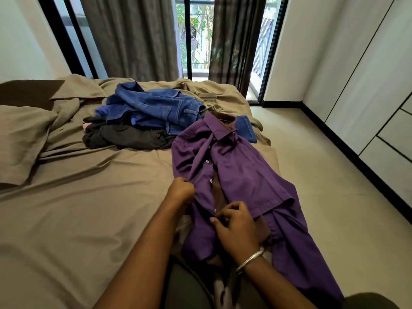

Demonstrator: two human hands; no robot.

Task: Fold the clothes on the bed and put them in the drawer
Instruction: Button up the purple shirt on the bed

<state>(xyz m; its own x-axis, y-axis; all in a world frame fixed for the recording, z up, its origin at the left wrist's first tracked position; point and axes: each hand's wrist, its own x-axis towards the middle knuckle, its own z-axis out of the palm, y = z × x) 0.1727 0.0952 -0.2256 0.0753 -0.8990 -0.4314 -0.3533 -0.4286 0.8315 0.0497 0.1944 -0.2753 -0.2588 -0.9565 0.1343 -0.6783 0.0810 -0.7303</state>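
Head view, the only one: purple shirt [234, 175] lies face-up on the bed [89, 208], near the right-hand edge, collar far from the person, tail end toward them and partly draped off the near edge. Long axis runs roughly straight away from the body, leaning a bit left at the collar. Front is open w/ a brown lining showing btwn the two plackets.

Left hand [181, 189] is curled, pinching the shirt's left front edge abt mid-length. Right hand [234, 226], bangle [248, 260] on the wrist, has fingers curled on the button strip lower down, nearer the hem; looks like it's pinching cloth by a button, tho exact hold is hard to tell. Both hands sit on the shirt's near half; right is closer to the body, left reaches further up.

Beyond the collar: blue denim jacket [153, 108] heaped over dark garments [124, 137], all unfolded. No drawer clearly in view.

Judgement: prob. closing or lining up the front before folding; next move works along that long axis, up toward the collar.
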